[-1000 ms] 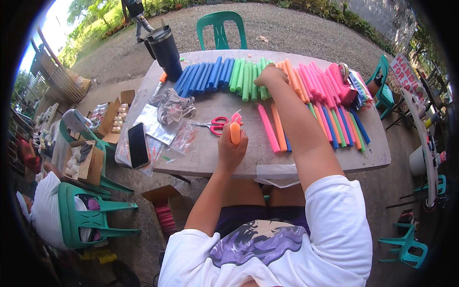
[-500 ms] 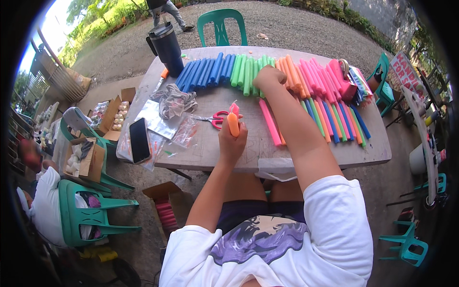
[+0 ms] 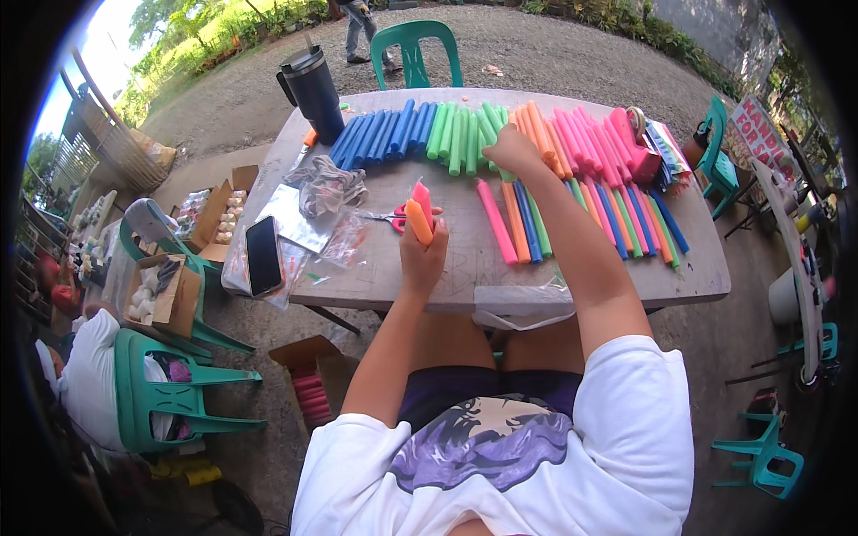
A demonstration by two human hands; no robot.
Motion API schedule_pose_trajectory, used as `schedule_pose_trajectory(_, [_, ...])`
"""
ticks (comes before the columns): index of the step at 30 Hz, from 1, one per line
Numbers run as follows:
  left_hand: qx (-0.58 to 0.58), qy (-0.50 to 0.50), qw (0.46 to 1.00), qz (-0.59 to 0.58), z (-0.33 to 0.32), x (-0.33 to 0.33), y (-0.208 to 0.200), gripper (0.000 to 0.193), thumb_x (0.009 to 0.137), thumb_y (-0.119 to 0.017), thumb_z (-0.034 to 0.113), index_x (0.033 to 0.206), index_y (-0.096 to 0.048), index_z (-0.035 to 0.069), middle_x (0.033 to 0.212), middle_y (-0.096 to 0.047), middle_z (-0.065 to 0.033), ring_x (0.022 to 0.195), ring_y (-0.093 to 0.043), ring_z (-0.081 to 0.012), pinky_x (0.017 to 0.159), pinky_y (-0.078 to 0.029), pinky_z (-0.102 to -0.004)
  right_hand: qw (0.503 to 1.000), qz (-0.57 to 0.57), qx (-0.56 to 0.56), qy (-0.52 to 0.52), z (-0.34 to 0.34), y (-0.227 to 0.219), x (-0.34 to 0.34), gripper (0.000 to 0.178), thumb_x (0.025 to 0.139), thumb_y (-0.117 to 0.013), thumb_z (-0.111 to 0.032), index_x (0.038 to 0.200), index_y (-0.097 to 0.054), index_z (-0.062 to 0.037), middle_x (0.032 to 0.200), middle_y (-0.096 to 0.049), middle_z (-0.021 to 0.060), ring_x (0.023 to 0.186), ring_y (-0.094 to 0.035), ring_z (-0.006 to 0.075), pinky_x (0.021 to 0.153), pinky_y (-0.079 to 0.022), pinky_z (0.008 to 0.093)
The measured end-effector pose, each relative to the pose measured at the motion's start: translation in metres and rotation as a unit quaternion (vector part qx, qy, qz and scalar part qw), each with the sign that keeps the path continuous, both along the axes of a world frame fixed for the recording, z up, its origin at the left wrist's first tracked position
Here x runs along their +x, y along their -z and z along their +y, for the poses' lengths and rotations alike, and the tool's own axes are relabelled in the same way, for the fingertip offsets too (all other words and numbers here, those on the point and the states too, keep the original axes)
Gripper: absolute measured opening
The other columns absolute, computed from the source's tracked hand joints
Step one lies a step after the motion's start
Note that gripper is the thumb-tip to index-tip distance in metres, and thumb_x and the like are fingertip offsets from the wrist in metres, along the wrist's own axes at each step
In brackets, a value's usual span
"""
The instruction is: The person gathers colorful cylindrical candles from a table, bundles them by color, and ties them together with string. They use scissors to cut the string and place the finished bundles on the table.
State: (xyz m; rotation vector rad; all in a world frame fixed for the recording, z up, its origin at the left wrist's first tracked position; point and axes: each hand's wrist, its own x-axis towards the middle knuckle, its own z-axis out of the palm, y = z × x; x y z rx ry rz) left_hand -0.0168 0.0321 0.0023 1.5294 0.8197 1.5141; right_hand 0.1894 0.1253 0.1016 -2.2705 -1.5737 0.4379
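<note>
My left hand is wrapped around an orange candle and a pink candle, held together above the near part of the table. At the right end of the green candles, my right hand has its fingers closed on a green candle, partly hidden by the hand. Left of the green row lie blue candles; right of it are orange candles and pink candles. Nearer me runs a mixed-colour row, with a pink candle at its left end.
Red-handled scissors lie behind my left hand. A crumpled grey cloth, a phone and plastic bags are at the table's left. A dark tumbler stands at the far left corner, and a tape dispenser at the right.
My right hand has shifted slightly right and nearer, and a green candle under it now leans. The left hand's candles have moved slightly left. The person in the background has walked right.
</note>
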Motion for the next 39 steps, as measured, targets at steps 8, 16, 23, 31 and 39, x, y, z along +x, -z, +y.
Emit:
schedule_pose_trajectory(8, [-0.089, 0.089, 0.983, -0.137, -0.006, 0.010, -0.015, 0.043, 0.083, -0.070, 0.015, 0.115, -0.045, 0.002, 0.101, -0.056, -0.0060, 0.088, -0.058, -0.0127, 0.077, -0.050, -0.0261, 0.889, 0.303, 0.326, -0.111, -0.130, 0.033, -0.055, 0.055, 0.080, -0.061, -0.017, 0.127, -0.038, -0.0004, 0.101, -0.060, 0.0214, 0.091, -0.062, 0.0309, 0.079, -0.048, 0.0377])
schedule_pose_trajectory(16, [-0.140, 0.094, 0.981, -0.096, -0.023, 0.010, -0.033, 0.049, 0.071, -0.081, 0.012, 0.108, -0.051, 0.003, 0.100, -0.060, -0.0051, 0.090, -0.059, -0.0123, 0.077, -0.051, -0.0267, 0.891, 0.253, 0.280, -0.252, -0.163, 0.068, -0.069, 0.067, 0.073, -0.075, -0.011, 0.129, -0.037, -0.0066, 0.114, -0.052, 0.0201, 0.113, -0.052, 0.0350, 0.091, -0.043, 0.0411])
schedule_pose_trajectory(23, [-0.103, 0.097, 0.990, -0.021, -0.034, 0.006, -0.048, 0.042, 0.070, -0.080, 0.007, 0.105, -0.057, 0.002, 0.096, -0.063, -0.0035, 0.086, -0.061, -0.0115, 0.075, -0.052, -0.0265, 0.871, 0.368, 0.227, -0.234, -0.162, 0.066, -0.068, 0.073, 0.071, -0.077, -0.011, 0.131, -0.036, -0.0073, 0.122, -0.049, 0.0183, 0.119, -0.049, 0.0341, 0.095, -0.042, 0.0408])
schedule_pose_trajectory(31, [-0.075, 0.162, 0.984, -0.022, -0.031, 0.008, -0.034, 0.062, 0.065, -0.084, 0.010, 0.114, -0.046, 0.004, 0.103, -0.060, -0.0056, 0.093, -0.059, -0.0126, 0.080, -0.049, -0.0274, 0.880, 0.300, 0.269, -0.250, -0.162, 0.077, -0.069, 0.077, 0.069, -0.077, -0.011, 0.134, -0.035, -0.0074, 0.129, -0.044, 0.0184, 0.122, -0.046, 0.0351, 0.098, -0.040, 0.0409])
schedule_pose_trajectory(39, [-0.049, 0.146, 0.987, -0.052, -0.033, 0.014, -0.026, 0.066, 0.066, -0.083, 0.014, 0.116, -0.042, 0.004, 0.103, -0.058, -0.0062, 0.095, -0.058, -0.0143, 0.082, -0.048, -0.0291, 0.873, 0.319, 0.255, -0.266, -0.158, 0.091, -0.065, 0.072, 0.072, -0.071, -0.007, 0.135, -0.035, -0.0061, 0.128, -0.044, 0.0182, 0.122, -0.046, 0.0351, 0.099, -0.039, 0.0406])
